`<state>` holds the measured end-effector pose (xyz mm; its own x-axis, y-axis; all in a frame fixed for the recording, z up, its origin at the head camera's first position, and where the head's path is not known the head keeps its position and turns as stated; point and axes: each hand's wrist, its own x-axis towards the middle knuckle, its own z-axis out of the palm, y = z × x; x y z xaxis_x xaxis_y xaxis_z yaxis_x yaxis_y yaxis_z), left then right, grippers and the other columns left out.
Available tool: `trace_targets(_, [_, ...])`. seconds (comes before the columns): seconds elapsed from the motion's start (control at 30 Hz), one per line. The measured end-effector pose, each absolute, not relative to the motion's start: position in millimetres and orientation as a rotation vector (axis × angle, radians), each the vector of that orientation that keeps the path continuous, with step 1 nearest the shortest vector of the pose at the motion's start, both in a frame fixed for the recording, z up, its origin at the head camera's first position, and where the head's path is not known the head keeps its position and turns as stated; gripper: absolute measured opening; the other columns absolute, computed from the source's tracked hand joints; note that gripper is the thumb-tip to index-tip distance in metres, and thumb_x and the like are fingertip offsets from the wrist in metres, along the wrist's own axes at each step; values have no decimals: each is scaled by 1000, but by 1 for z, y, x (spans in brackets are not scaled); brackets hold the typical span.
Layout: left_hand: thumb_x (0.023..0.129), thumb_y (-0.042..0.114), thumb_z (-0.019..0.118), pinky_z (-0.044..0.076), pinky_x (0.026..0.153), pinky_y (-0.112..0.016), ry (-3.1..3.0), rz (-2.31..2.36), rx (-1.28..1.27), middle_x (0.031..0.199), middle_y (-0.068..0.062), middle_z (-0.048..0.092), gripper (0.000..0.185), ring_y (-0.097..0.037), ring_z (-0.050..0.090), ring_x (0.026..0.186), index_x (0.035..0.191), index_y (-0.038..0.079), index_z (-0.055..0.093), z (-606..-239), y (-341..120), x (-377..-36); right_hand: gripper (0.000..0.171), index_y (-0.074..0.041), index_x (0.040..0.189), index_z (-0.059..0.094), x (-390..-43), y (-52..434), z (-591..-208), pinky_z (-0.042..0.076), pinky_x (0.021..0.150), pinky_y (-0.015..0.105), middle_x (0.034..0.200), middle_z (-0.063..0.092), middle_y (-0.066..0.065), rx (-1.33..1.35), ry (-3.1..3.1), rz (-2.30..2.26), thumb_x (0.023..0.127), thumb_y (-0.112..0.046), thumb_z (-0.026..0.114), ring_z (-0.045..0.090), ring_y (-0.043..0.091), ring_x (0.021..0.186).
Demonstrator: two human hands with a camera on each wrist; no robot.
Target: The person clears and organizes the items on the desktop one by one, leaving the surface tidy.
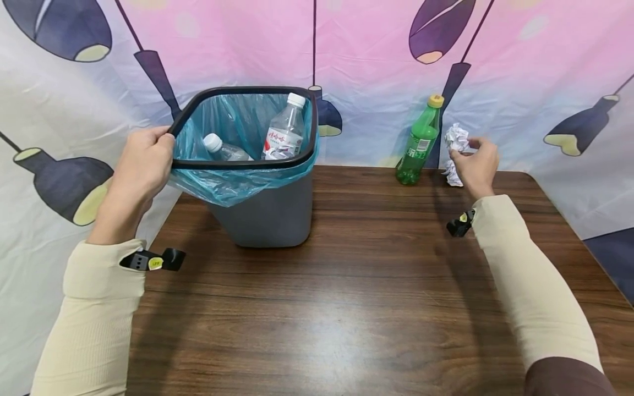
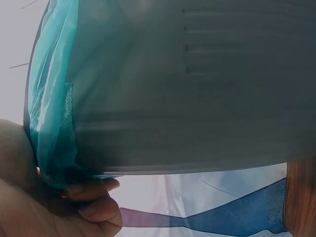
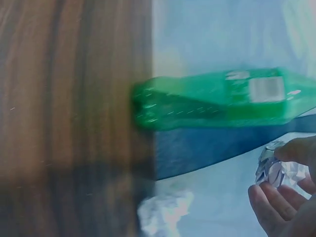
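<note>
My left hand [image 1: 145, 168] grips the black rim [image 1: 238, 164] of a grey trash can [image 1: 269, 214] at its left side. A teal plastic bag [image 1: 223, 187] lines the can and folds over the rim; in the left wrist view my fingers curl under that fold. Two clear plastic bottles with white caps, one upright bottle [image 1: 284, 129] with a label and one lower bottle [image 1: 230, 151], are inside. At the back right my right hand [image 1: 475, 165] pinches a crumpled paper ball [image 1: 457, 137] between thumb and fingers, above a second paper ball [image 1: 453, 175] on the table.
A green plastic bottle [image 1: 420, 143] with a yellow cap stands upright at the table's back edge, just left of my right hand. The brown wooden table [image 1: 346, 286] spreads out in front. A patterned cloth [image 1: 366, 55] hangs behind and along both sides.
</note>
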<state>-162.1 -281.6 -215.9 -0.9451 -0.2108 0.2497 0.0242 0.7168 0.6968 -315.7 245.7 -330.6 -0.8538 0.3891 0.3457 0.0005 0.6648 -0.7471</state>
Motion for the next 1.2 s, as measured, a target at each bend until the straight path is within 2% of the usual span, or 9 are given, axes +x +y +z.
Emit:
trace_targets(0.07, [105,25,25,32,70,-32,-2611,-1069,148,93,-16,47,50,-25,41,88,126,-4,61,-216,-282,-162,46,0,132,63,-315,243,-322,49,95,36,131,62,18,-304,-2382,1073,92,-22,71,67,26,103])
trace_targets(0.17, [105,25,25,32,71,-33,-2612,-1076,152,97,-18,47,51,-25,42,89,128,-4,60,-216,-282,-161,48,-3,134,62,-313,240,-308,52,91,30,133,60,14,-295,-2349,1095,93,-24,71,69,20,105])
trace_targets(0.3, [105,25,24,33,73,-33,-2612,-1085,156,103,-19,49,53,-26,42,93,132,-5,59,-216,-283,-161,47,-3,133,62,-311,236,-289,53,88,24,132,59,13,-275,-2275,1167,92,-22,73,70,16,107])
trace_targets(0.4, [105,25,24,33,74,-33,-2613,-1090,158,104,-19,49,54,-26,42,94,135,-4,58,-216,-283,-160,45,-4,130,64,-310,235,-275,53,86,20,127,60,7,-263,-2202,1232,89,-19,76,70,10,101])
trace_targets(0.57, [105,26,23,32,76,-33,-2616,-1088,160,107,-19,49,55,-27,42,96,138,-4,56,-216,-283,-160,41,-7,123,67,-306,233,-255,53,84,19,116,59,-2,-196,-2081,1332,85,-17,80,70,6,95])
trace_targets(0.8, [106,27,23,32,81,-31,-2632,-1093,169,123,-21,52,56,-28,42,106,147,0,50,-215,-282,-162,36,-11,116,71,-295,221,-230,53,84,20,114,64,-3,-123,-1979,1363,82,-16,82,71,7,96])
trace_targets(0.97, [105,25,24,31,79,-32,-2619,-1076,157,113,-20,52,55,-27,42,101,143,-1,54,-215,-282,-163,35,-11,115,73,-282,198,-212,54,84,20,114,65,-2,-42,-1939,1387,82,-15,84,72,8,94])
trace_targets(1.2, [105,23,25,30,75,-33,-2611,-1044,143,98,-18,48,53,-27,41,94,137,-2,59,-214,-282,-162,30,-5,111,72,-265,163,-194,55,80,22,109,63,2,140,-1847,1507,82,-5,82,71,11,91])
